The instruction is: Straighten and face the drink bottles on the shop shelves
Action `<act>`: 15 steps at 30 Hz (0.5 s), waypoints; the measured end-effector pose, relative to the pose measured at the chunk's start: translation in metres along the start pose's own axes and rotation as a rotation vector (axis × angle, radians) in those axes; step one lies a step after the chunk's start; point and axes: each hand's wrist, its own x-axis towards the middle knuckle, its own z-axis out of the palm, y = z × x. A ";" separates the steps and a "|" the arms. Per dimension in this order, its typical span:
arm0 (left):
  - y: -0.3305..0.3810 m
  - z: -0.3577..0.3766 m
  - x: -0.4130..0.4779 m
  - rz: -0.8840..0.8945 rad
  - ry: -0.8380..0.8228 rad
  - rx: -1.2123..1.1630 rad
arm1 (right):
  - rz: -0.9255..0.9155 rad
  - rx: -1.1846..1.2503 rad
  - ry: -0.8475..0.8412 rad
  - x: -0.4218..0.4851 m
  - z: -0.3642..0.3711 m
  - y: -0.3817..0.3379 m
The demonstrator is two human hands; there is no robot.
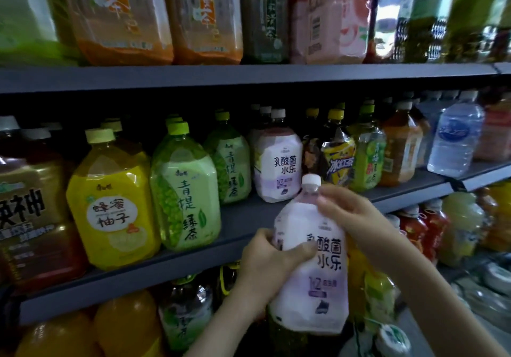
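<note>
Held in front of the grey metal middle shelf (249, 218), clear of its edge: large pale pink plastic bottle with purple-and-white label and white cap (312, 273), upright, label facing the camera. Gripped at mid-body by the left hand (265, 262), fingers curled around its left side, thumb pressed across the label. Pinched at the neck just under the cap by the right hand (348, 212), fingers closed around the shoulder. Standing behind on the shelf, a matching pink bottle (276, 163).

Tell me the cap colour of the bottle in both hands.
White cap, seen in the head view, on the pale pink-and-lilac bottle.
</note>
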 end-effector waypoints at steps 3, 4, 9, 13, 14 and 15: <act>-0.002 0.003 -0.004 -0.116 -0.130 -0.252 | 0.123 0.145 -0.071 -0.012 0.001 0.023; -0.003 0.004 -0.006 -0.134 -0.154 -0.307 | 0.108 0.178 -0.032 -0.014 0.005 0.025; 0.009 0.008 -0.008 -0.091 -0.096 -0.500 | 0.106 0.274 -0.114 -0.022 0.010 0.009; 0.023 0.000 0.007 0.137 0.005 -0.390 | 0.094 0.173 -0.272 -0.017 0.001 0.008; 0.026 -0.003 0.011 0.199 0.028 -0.333 | 0.065 0.166 -0.259 -0.009 -0.001 0.009; 0.029 -0.005 0.016 0.255 0.034 -0.275 | 0.033 0.174 -0.240 -0.001 -0.002 0.008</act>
